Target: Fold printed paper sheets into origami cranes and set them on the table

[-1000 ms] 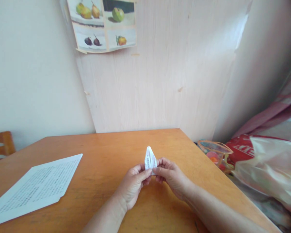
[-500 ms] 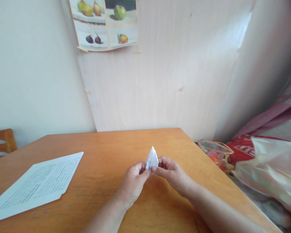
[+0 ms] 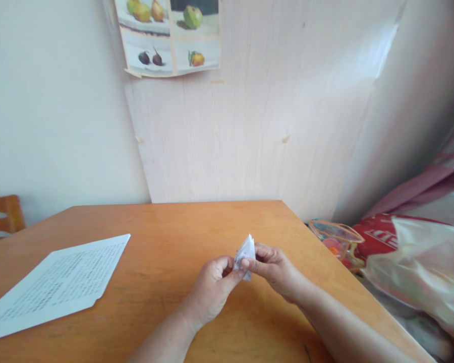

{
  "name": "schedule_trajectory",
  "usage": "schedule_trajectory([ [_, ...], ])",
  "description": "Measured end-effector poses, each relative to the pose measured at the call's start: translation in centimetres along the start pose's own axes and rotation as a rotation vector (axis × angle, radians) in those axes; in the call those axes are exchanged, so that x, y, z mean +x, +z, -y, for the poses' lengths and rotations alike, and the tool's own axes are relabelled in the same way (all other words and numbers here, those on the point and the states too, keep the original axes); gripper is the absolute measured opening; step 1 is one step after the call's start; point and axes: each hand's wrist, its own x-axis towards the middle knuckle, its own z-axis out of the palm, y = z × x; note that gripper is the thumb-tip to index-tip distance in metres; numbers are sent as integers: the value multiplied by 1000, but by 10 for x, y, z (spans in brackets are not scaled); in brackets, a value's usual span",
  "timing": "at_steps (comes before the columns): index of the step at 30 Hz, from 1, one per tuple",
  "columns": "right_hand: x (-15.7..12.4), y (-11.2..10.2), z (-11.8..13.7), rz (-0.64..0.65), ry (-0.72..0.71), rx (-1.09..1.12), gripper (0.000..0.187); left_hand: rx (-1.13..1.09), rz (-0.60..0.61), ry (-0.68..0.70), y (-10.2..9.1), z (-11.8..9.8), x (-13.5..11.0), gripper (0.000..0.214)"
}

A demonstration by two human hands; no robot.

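A small folded piece of white printed paper (image 3: 246, 249) is held just above the orange wooden table (image 3: 166, 227), its pointed tip up and tilted to the right. My left hand (image 3: 213, 290) pinches its lower left edge between thumb and fingers. My right hand (image 3: 273, 268) pinches its lower right side, fingers curled around it. Both hands meet at the paper's base, which they hide.
A printed white sheet (image 3: 56, 282) lies flat on the table's left side. A wooden chair back (image 3: 2, 214) shows at far left. Right of the table are a clear plastic container (image 3: 336, 239), a red bag (image 3: 378, 234) and a translucent plastic bag (image 3: 427, 272). A fruit poster (image 3: 170, 35) hangs on the wall.
The folded paper has tilted to the right and moved slightly rightward with both hands. Its tip, which showed two points a second ago, now looks narrower.
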Motion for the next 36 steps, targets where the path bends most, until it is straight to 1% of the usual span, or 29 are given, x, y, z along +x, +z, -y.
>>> schedule_trajectory([
  [4,0,2,0,-16,33,19,31,-52,42,-34,1,-1,-1,27],
  [10,1,1,0,-114,59,-5,34,-173,102,-49,5,-9,-3,26],
  [13,2,1,-2,-152,60,1,33,-149,136,-71,6,-7,-3,31],
  [15,2,1,-3,-152,59,7,33,-116,156,-92,6,-4,-3,33],
  [18,0,3,-2,-135,58,23,32,-84,161,-105,5,0,-3,36],
  [24,-3,4,-1,-103,92,102,29,-63,165,-75,4,1,-3,35],
  [26,-4,5,1,-64,99,124,28,-68,147,-85,4,1,-3,36],
  [28,-4,7,2,7,100,149,28,-77,135,-92,5,1,-3,37],
  [31,-4,12,1,99,95,188,29,-91,152,-104,6,1,-3,40],
  [36,-2,15,-4,120,49,212,33,-90,177,-121,6,-1,-2,40],
])
